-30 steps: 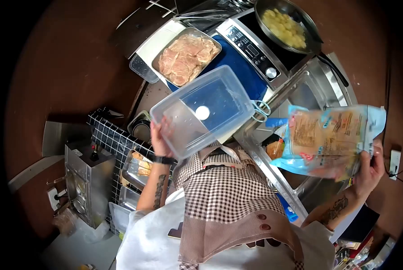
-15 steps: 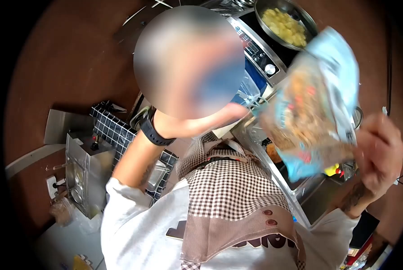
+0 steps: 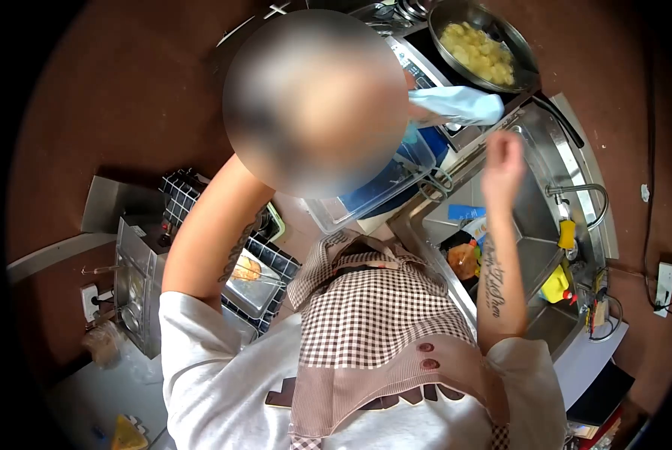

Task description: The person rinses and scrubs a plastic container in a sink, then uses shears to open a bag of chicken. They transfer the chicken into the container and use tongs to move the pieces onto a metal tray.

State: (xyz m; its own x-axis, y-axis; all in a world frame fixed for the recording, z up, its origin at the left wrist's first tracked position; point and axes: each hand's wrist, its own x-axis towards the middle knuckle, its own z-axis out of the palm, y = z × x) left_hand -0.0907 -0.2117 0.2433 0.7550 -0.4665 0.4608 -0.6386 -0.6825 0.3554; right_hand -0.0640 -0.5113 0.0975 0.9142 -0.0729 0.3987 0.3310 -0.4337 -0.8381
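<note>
My left forearm (image 3: 212, 225) reaches up into a round blurred patch, so my left hand and its fingers are hidden. A light blue plastic bag (image 3: 462, 103) sticks out of the right side of that patch; what holds it cannot be made out. Just below the bag, my right hand (image 3: 503, 161) is raised above the sink edge with its fingers curled, slightly smeared, and nothing shows in it. A clear plastic container (image 3: 336, 217) lies under the blurred patch.
A pan (image 3: 482, 45) of yellow chunks stands on the cooktop at top right. The metal sink (image 3: 527, 262) holds a yellow bottle (image 3: 555, 285) and packaged items, beside a faucet (image 3: 595, 191). At left are a wire-grid basket (image 3: 182, 195) and a steel appliance (image 3: 137, 285).
The bag has moved up and left, mostly behind the blurred patch. My right hand has come away from it, inward and upward. My left hand has gone from partly visible to hidden.
</note>
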